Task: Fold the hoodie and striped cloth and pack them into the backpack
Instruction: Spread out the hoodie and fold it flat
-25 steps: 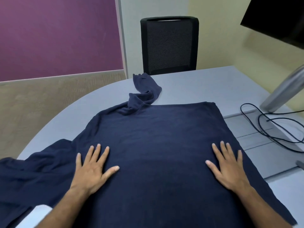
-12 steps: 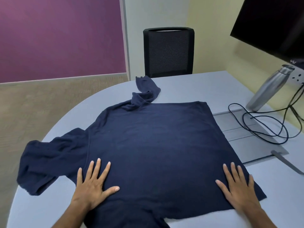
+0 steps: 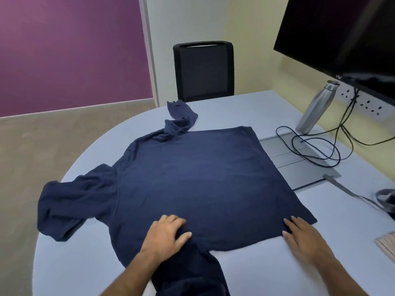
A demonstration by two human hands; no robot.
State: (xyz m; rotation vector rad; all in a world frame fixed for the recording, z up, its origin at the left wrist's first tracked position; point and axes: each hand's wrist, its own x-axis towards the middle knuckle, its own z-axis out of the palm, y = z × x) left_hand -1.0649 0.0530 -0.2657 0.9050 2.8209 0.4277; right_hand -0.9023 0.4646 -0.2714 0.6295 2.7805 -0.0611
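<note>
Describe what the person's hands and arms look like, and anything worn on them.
Both the left hand and the right hand are bare: no gloves, and no rings or watch that show. The forearms are bare too, with no sleeve in view down to the bottom edge of the picture. No markings are visible.

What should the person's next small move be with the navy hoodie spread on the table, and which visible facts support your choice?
Probably fold the near sleeve across the body. The hoodie already lies flat on the table; the left hand rests where that sleeve joins the body, and the right hand rests at the near hem corner. Both sleeves remain unfolded.
</note>
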